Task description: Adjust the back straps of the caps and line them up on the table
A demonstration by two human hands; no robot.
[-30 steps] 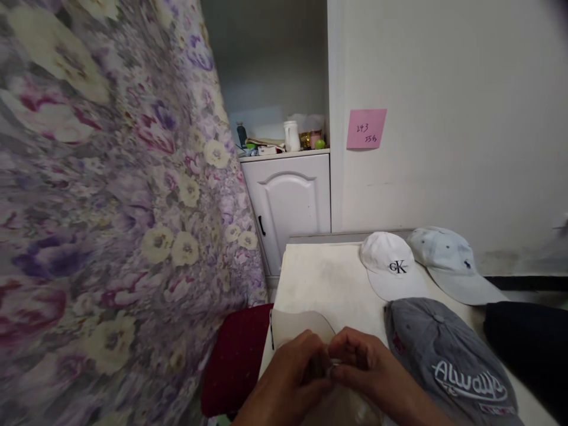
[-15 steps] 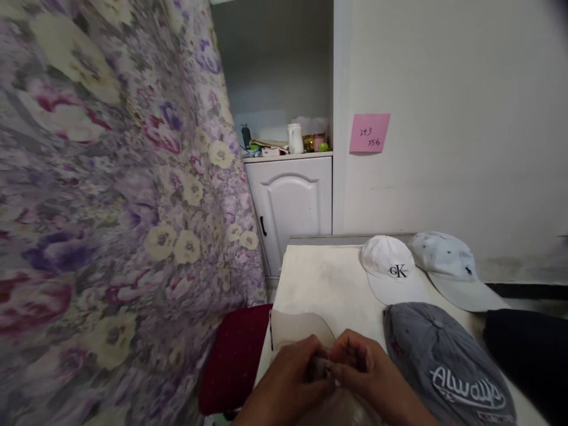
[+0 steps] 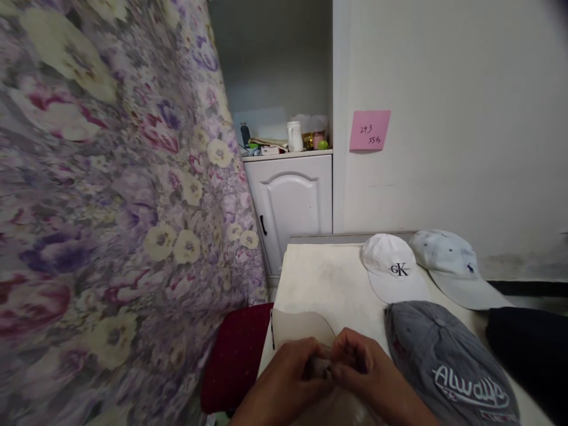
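Observation:
A beige cap (image 3: pixel 306 328) lies on the cloth-covered table in front of me, its curved edge reaching past my hands. My left hand (image 3: pixel 295 378) pinches the cap's near part from the left, thumb and fingers bent inward. Opposite it, almost touching, my right hand (image 3: pixel 366 370) grips the same part with thumb and curled fingers. A small shiny piece, perhaps a strap buckle, shows between the thumbs. My fingers hide much of it. Just right of my right hand lies a grey cap (image 3: pixel 439 349) with white "Always" lettering.
Behind the grey cap sit a white cap (image 3: pixel 393 266) with CK lettering and a pale blue cap (image 3: pixel 452 266). Dark fabric (image 3: pixel 528 349) lies at the right. A red seat (image 3: pixel 239 355) stands left of the table (image 3: pixel 319 275), beside a floral curtain (image 3: pixel 133 207).
The view has shifted very slightly. Both hands stay at the same part of the beige cap, with only a small shift of the fingers.

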